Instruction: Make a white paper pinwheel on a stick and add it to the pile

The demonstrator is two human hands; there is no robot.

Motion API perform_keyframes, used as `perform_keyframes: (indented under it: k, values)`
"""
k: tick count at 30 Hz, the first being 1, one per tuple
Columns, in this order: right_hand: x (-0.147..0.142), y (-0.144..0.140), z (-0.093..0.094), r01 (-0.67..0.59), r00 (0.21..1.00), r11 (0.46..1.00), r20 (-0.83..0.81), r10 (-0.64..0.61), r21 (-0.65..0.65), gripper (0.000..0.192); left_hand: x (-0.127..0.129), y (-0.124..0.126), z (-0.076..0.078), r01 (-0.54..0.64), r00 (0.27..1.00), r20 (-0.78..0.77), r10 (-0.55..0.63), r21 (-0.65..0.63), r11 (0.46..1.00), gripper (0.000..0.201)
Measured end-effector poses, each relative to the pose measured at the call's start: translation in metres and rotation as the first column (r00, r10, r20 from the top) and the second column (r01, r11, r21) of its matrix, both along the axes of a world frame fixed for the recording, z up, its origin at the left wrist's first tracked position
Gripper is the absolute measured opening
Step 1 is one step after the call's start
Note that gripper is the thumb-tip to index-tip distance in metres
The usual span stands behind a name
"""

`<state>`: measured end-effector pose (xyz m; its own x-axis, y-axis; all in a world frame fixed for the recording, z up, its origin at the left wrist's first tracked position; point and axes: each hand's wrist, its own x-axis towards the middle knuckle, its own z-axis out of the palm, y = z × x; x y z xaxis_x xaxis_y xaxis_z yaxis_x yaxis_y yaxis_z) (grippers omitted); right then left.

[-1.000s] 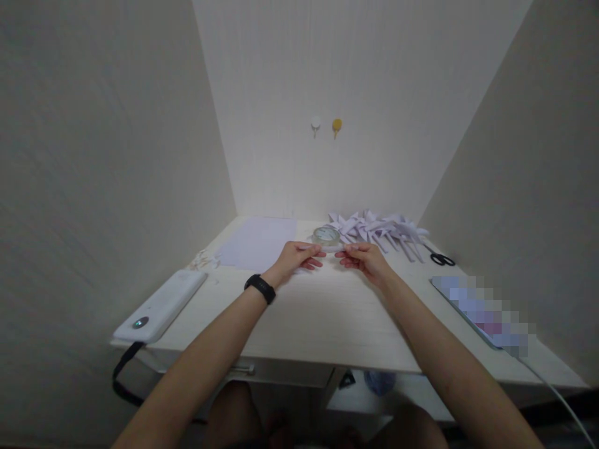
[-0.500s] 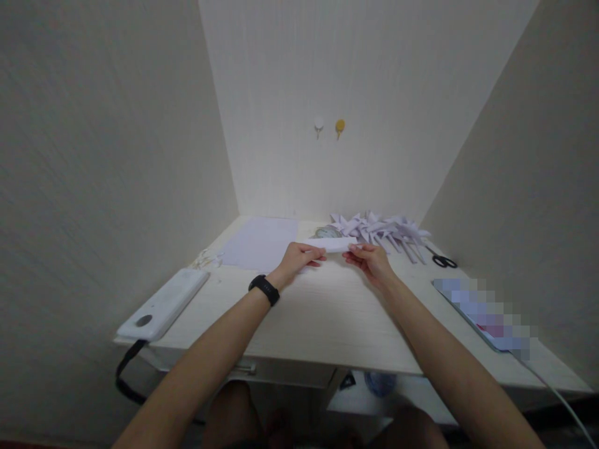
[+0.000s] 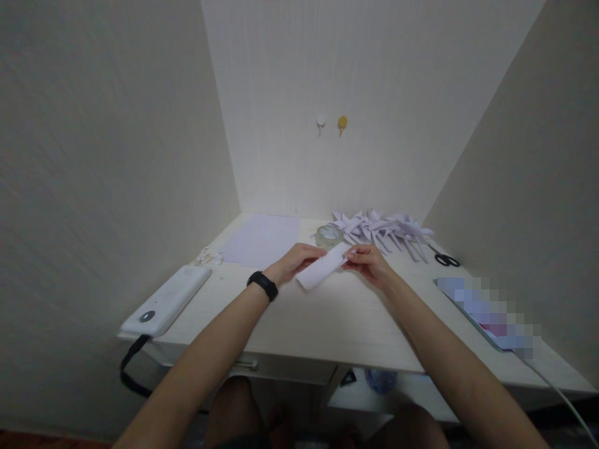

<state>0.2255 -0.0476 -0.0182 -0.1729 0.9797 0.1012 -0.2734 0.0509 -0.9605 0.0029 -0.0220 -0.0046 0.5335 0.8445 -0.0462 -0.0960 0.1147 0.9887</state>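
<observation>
A folded white paper strip (image 3: 322, 269) is held above the desk (image 3: 327, 318) between both hands. My left hand (image 3: 296, 260), with a black band on its wrist, pinches the strip's upper left edge. My right hand (image 3: 367, 261) pinches its right end. The strip slants down to the left. Just behind it stands a roll of clear tape (image 3: 329, 236).
A pile of folded white paper pieces (image 3: 381, 229) lies at the back right, with black scissors (image 3: 446, 258) beside it. A flat white sheet (image 3: 261, 239) lies at the back left, small paper scraps (image 3: 208, 255) and a white power bank (image 3: 166, 300) at the left edge, a blurred tablet (image 3: 486, 312) at right.
The paper strip was held level near the tape roll; now it is turned so it slants down to the left, nearer me. Both hands have stayed close together.
</observation>
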Motion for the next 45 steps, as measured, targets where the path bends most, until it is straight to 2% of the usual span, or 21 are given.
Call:
perform_keyframes:
  k: [2,4,6,8,11,14,18,22,24,27,31,34,37,45]
  values:
    - [-0.006,-0.003,-0.001,-0.028,1.0,1.0,0.011,0.028,0.002,0.03,0.0,-0.003,-0.003,0.089,0.992,-0.096,-0.087,0.017,0.996,0.029]
    - [-0.012,-0.006,0.0,-0.01,1.0,1.0,-0.021,0.01,0.016,0.038,0.002,-0.005,-0.006,0.099,0.987,-0.132,-0.093,0.036,0.994,0.03]
    - [-0.016,-0.008,0.001,0.024,0.998,1.0,-0.059,-0.022,0.02,0.056,0.005,-0.004,-0.009,0.018,0.997,-0.082,-0.013,0.065,0.998,0.031]
    - [-0.02,-0.009,0.002,0.028,0.998,1.0,-0.049,-0.028,-0.004,0.062,0.007,-0.002,-0.012,-0.1,0.995,0.012,0.099,0.072,0.992,0.035]
    - [-0.024,-0.01,0.001,-0.003,1.0,1.0,0.023,0.003,-0.029,0.059,0.01,0.002,-0.015,-0.218,0.966,0.154,0.207,0.063,0.974,0.046]
    - [-0.027,-0.008,-0.004,0.055,0.995,0.998,0.085,-0.053,-0.017,0.053,0.011,0.003,-0.016,-0.234,0.948,0.237,0.212,0.07,0.97,0.05]
    - [-0.021,-0.001,-0.009,0.205,0.966,0.979,0.163,-0.203,0.005,0.039,0.01,0.003,-0.013,-0.219,0.957,0.208,0.2,0.069,0.973,0.046]
    - [-0.004,0.003,-0.005,0.163,0.923,0.984,0.343,-0.175,0.065,0.036,0.001,0.008,-0.008,-0.277,0.946,0.206,0.252,0.106,0.955,0.03]
    - [0.003,0.002,-0.002,0.111,0.909,0.988,0.392,-0.144,0.105,0.035,-0.005,0.012,-0.006,-0.259,0.959,0.153,0.239,0.128,0.957,0.029]
    - [0.007,0.0,0.0,0.065,0.898,0.986,0.422,-0.125,0.154,0.033,-0.01,0.013,-0.006,-0.159,0.987,0.005,0.16,0.15,0.976,0.037]
    - [0.005,0.0,-0.002,0.079,0.909,0.985,0.395,-0.134,0.154,0.036,-0.009,0.01,-0.011,-0.116,0.983,-0.119,0.143,0.214,0.97,0.036]
    - [0.004,0.0,-0.002,0.13,0.941,0.99,0.309,-0.138,0.045,0.048,-0.008,0.01,-0.014,-0.138,0.978,-0.123,0.17,0.234,0.963,0.036]
    - [0.003,0.002,-0.003,0.137,0.963,0.989,0.242,-0.119,-0.058,0.044,-0.009,0.012,-0.015,-0.151,0.981,-0.085,0.174,0.224,0.963,0.036]
    - [0.002,0.002,-0.008,0.063,0.971,0.995,0.235,-0.044,-0.074,0.035,-0.009,0.01,-0.011,-0.122,0.988,-0.072,0.134,0.151,0.981,0.035]
